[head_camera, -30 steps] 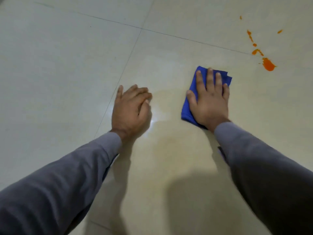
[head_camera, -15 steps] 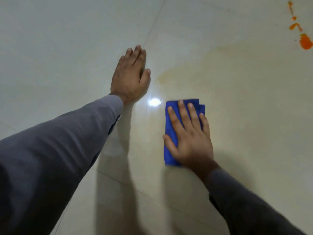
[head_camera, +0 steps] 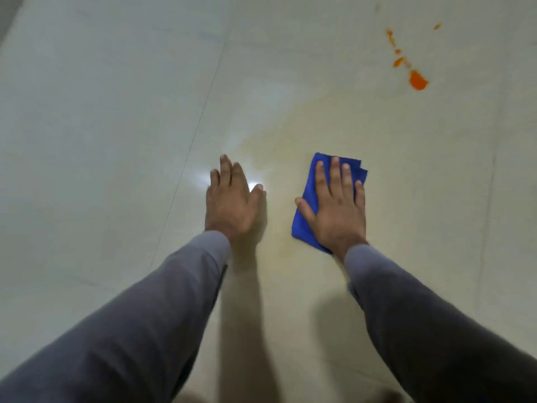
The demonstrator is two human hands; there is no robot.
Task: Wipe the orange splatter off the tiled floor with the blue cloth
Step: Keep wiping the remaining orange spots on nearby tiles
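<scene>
My right hand [head_camera: 337, 210] lies flat with spread fingers on the folded blue cloth [head_camera: 303, 232] and presses it onto the pale tiled floor [head_camera: 116, 141]. To its left, my left hand [head_camera: 232, 205] rests palm down on the bare tile and holds nothing. The orange splatter [head_camera: 418, 81], one larger blob with several small drops trailing away from me, sits far off at the upper right, well apart from the cloth. A faint yellowish smear [head_camera: 290, 135] spreads over the tile just beyond both hands.
A grout line [head_camera: 200, 120] runs diagonally left of my left hand, and another [head_camera: 494, 158] runs down the right side. A bright light reflection [head_camera: 252, 186] glares on the tile by my left thumb. Both grey sleeves fill the lower frame.
My right hand dragged the cloth back from beside the splatter toward me, then forward a little. My left hand has shifted and now lies level with the cloth.
</scene>
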